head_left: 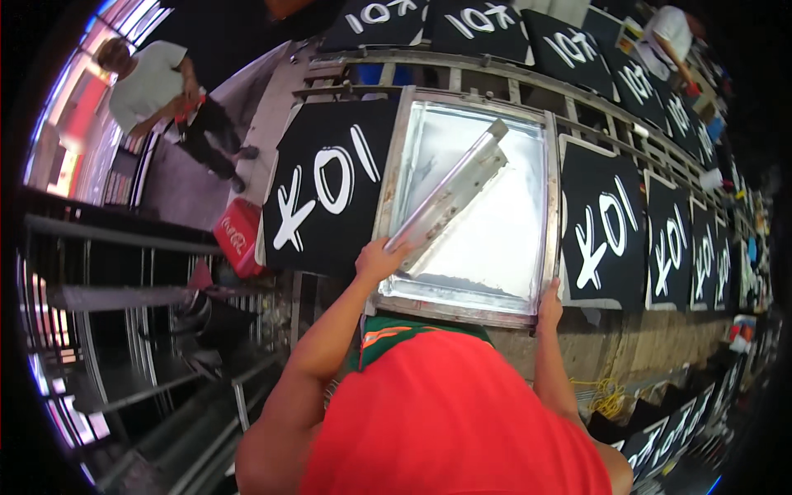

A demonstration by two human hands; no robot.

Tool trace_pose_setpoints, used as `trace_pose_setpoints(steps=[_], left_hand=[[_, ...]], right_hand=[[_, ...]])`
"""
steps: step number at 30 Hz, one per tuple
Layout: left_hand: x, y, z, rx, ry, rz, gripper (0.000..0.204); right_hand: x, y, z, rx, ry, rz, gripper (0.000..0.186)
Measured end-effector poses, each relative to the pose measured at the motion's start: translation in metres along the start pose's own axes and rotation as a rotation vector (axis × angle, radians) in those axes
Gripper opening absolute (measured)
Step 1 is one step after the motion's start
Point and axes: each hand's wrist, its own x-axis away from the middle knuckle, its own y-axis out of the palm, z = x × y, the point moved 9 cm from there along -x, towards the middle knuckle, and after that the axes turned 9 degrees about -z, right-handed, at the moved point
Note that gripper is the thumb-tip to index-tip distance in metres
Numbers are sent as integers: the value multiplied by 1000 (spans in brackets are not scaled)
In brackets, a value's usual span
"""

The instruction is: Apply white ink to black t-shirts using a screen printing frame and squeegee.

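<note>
A wooden-edged screen printing frame [549, 190] lies before me, its pale mesh shining under the light. Slanting across the mesh is a long metal squeegee [462, 194], its near end at the left rail. My left hand [381, 261] is closed over that rail, fingers reaching the squeegee's near end; part of the grip is hidden. At the near right corner my right hand [550, 307] is closed around the frame's side rail. Just left of the frame lies a black panel [330, 177] with large white painted lettering.
Similar black printed panels [602, 223] line the bench on the right, with more on the far row [483, 31]. Metal rails [520, 82] run between rows. Left stand a red cooler box [239, 238], dark racks [148, 297] and a person [161, 91]; another person [668, 41] works far right.
</note>
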Motion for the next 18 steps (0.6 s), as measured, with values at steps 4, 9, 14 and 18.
trace_pose_setpoints(steps=[4, 9, 14, 18], left_hand=[[13, 11, 40, -43, -31, 67, 68], [10, 20, 55, -24, -61, 41, 74], [16, 13, 59, -53, -49, 123, 71], [13, 14, 65, -23, -41, 80, 73]], right_hand=[[-36, -15, 18, -73, 12, -63, 108], [-47, -26, 20, -208, -35, -75, 93], [-34, -42, 0, -230, -292, 118, 72], [-42, -42, 1, -144, -390, 94, 62]])
